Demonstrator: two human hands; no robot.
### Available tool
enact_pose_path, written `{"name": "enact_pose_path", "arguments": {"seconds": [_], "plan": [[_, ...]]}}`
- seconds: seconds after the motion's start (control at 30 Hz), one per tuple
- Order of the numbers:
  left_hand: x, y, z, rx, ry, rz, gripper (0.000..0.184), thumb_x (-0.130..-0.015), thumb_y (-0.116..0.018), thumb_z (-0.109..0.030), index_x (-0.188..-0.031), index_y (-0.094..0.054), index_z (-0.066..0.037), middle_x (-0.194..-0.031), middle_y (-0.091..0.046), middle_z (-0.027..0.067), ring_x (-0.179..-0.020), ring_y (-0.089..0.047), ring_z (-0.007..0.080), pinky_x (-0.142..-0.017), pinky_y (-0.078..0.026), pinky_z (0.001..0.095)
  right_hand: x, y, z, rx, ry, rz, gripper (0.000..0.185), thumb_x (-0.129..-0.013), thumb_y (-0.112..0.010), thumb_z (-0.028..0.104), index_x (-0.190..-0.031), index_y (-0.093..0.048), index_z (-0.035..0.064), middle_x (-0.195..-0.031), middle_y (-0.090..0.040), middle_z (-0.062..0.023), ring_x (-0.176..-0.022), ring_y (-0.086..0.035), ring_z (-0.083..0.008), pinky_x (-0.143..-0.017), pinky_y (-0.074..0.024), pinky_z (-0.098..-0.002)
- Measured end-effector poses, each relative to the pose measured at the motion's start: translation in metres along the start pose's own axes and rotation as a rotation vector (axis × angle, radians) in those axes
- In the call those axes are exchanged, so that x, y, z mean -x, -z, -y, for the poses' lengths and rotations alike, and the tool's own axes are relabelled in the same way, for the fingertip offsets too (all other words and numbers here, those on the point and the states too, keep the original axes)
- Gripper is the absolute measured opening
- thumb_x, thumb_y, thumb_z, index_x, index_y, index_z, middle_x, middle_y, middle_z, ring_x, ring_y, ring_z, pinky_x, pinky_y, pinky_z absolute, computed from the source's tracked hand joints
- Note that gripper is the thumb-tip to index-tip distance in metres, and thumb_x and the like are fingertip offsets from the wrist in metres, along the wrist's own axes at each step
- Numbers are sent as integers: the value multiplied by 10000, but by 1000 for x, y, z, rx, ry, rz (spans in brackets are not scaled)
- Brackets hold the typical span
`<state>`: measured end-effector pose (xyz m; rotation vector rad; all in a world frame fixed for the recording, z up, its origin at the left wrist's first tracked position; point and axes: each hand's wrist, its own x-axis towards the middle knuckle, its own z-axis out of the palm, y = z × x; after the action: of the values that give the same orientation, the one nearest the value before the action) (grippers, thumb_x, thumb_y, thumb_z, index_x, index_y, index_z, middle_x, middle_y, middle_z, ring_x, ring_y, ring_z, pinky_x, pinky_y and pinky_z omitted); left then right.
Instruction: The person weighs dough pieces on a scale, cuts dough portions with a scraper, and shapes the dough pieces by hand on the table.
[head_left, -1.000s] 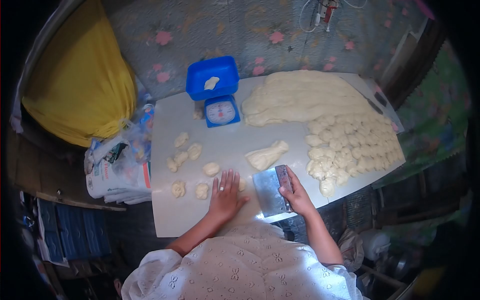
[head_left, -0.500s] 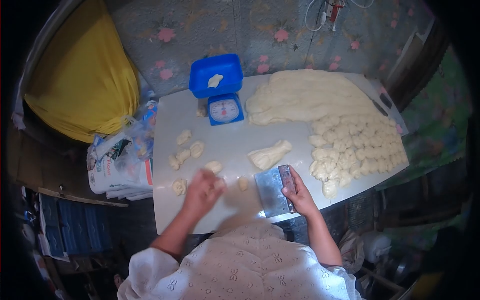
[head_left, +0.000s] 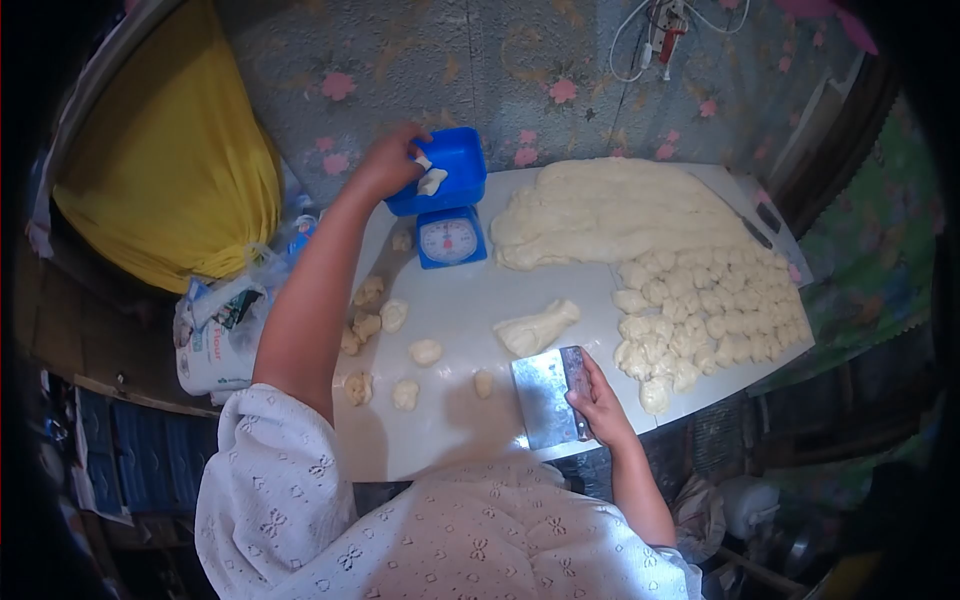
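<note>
My left hand (head_left: 396, 163) reaches over the left rim of the blue scale tray (head_left: 460, 165), its fingers closed on a small piece of dough (head_left: 423, 161). Another dough piece (head_left: 432, 182) lies in the tray just below the fingertips. Under the tray is the scale dial (head_left: 447, 240). In my right hand (head_left: 598, 402) is the handle of a metal dough scraper (head_left: 543, 400), held low near the front edge. A longer dough strip (head_left: 536, 328) rests just above the scraper. Small lumps (head_left: 425, 352) are scattered over the left half of the table (head_left: 430, 430).
A big dough slab (head_left: 620, 212) spans the back right, with rows of dough pieces (head_left: 710, 310) in front. A knife (head_left: 755, 228) lies at its right edge. Flour bags (head_left: 215, 350) and a yellow cloth (head_left: 165, 160) are on the left. A wall socket (head_left: 667, 28) hangs above.
My left hand has lifted off the lumps near the front edge and moved up and away to the scale tray. My right hand still holds the scraper in about the same place.
</note>
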<state>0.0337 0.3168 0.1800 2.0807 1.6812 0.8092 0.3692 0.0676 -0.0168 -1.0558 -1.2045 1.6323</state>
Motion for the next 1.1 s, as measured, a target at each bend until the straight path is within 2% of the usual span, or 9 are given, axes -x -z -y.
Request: {"name": "enact_pose_path", "arguments": {"seconds": [0.23, 0.4, 0.5, 0.57, 0.63, 0.73, 0.8, 0.9, 1.1], "plan": [[-14, -16, 9, 51, 49, 107, 446, -713, -579, -17, -1156, -581, -68, -941, -646, 134, -902, -620, 256, -806, -471, 337, 0, 0, 0, 14, 14, -8, 759, -853, -626, 193, -1439, -166, 50, -1411, -322, -118, -1268, -345, -202, -1039, -276, -312], [-14, -17, 10, -106, -105, -13, 342, -748, -552, -18, -1080, -626, -49, -980, -645, 175, -931, -617, 298, -808, -471, 367, 2, -5, 10, -26, -19, -24, 743, -856, -617, 148, -1430, -167, 5, -1393, -347, -110, -1269, -350, -185, -1047, -261, -299], [-12, -11, 5, -201, -62, 62, 400, -744, -561, -13, -1141, -589, -53, -975, -651, 141, -918, -625, 263, -817, -467, 348, 1, -4, 8, -12, -21, -15, 747, -856, -618, 151, -1431, -163, 5, -1388, -352, -109, -1262, -356, -180, -1044, -264, -296], [-10, -11, 2, -214, -58, 56, 417, -729, -567, -12, -1144, -584, -54, -981, -650, 142, -920, -624, 276, -814, -469, 359, 0, -1, 4, 21, -1, 4, 759, -857, -623, 200, -1442, -162, 54, -1393, -347, -116, -1242, -373, -195, -1024, -298, -309], [-9, -11, 2, -227, -56, 51, 434, -715, -573, -11, -1147, -580, -54, -987, -649, 144, -922, -623, 288, -811, -471, 370, 0, -2, 5, 8, -2, -1, 758, -856, -622, 179, -1437, -158, 30, -1384, -356, -109, -1237, -377, -180, -1027, -289, -298], [-9, -13, 2, -291, -103, -25, 429, -730, -575, -59, -1159, -573, -66, -991, -645, 143, -928, -616, 308, -823, -470, 380, 0, -3, 6, -1, 1, -8, 756, -855, -622, 159, -1432, -157, 6, -1373, -368, -101, -1230, -383, -165, -1029, -283, -286], [-10, -10, 0, -285, -89, -92, 398, -745, -591, -161, -1132, -593, -69, -1016, -641, 158, -946, -612, 319, -813, -480, 397, 0, -2, 6, 4, 4, -9, 757, -855, -623, 160, -1432, -158, 6, -1371, -370, -100, -1227, -385, -163, -1027, -286, -286], [-6, -5, -10, -238, -42, -153, 407, -757, -594, -225, -1134, -596, -71, -1022, -639, 163, -960, -608, 319, -825, -476, 399, 0, -1, 5, 38, -19, -3, 757, -853, -621, 183, -1441, -163, 54, -1385, -352, -108, -1225, -381, -191, -1013, -313, -306], [-7, -3, -7, -195, -76, -281, 391, -752, -603, -225, -1112, -613, -72, -1030, -637, 164, -949, -611, 320, -822, -478, 399, 0, -2, 6, -17, -14, 6, 756, -852, -622, 170, -1442, -163, 57, -1377, -358, -102, -1207, -391, -184, -999, -328, -303]]}}
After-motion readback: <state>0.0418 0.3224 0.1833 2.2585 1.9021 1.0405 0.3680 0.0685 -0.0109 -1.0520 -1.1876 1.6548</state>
